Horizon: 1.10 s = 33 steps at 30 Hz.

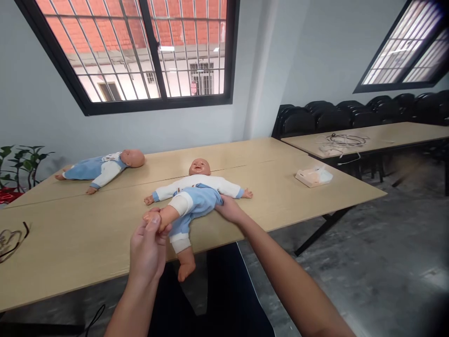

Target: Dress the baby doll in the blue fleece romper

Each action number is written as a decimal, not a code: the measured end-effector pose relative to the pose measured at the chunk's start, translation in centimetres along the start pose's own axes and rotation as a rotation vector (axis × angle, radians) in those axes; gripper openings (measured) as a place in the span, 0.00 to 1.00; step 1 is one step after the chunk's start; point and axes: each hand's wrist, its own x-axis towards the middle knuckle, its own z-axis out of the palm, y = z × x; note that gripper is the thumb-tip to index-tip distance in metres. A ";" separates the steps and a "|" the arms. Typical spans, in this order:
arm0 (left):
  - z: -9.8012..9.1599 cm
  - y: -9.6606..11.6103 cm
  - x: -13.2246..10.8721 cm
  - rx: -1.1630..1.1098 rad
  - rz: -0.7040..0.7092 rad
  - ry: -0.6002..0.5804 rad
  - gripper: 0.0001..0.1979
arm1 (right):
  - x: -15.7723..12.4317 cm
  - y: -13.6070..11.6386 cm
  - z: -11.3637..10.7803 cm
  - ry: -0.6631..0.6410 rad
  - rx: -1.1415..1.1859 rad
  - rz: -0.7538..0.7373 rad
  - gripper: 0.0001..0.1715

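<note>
A baby doll (201, 199) in a white top and blue trousers with white cuffs lies on its back on the table, head away from me. My left hand (149, 241) is closed round the foot of one leg, which is raised and crossed over toward the left. The other leg hangs over the table's front edge. At the doll's hip, my right hand (229, 209) touches the blue trousers; its fingertips are hidden behind the cloth, so I cannot see how they are closed.
A second doll (105, 167) lies at the back left of the table (87, 234). A white box (313, 177) sits to the right. Cables (342, 142) lie on a further table, with black chairs (298, 120) behind. Glasses (14, 241) rest at the left edge, near a plant (26, 166).
</note>
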 end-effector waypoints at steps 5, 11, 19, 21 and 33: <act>0.4 0.2 -0.4 0.028 -0.002 -0.014 0.21 | 1.7 -0.1 0.6 0.123 -0.204 0.165 0.11; -0.1 -2.2 -2.0 0.280 -0.007 -0.075 0.23 | 1.5 -0.1 1.8 0.319 -0.221 0.360 0.15; 1.1 -9.0 -6.3 0.913 0.676 -0.618 0.11 | 1.1 1.9 0.0 0.261 0.273 0.304 0.36; 1.7 -11.0 -6.2 0.964 0.750 -0.678 0.14 | 0.8 2.3 -0.4 0.221 0.406 0.262 0.39; 4.7 -14.5 -6.3 1.164 0.649 -0.883 0.21 | -0.3 3.0 -2.1 -0.014 0.810 0.064 0.44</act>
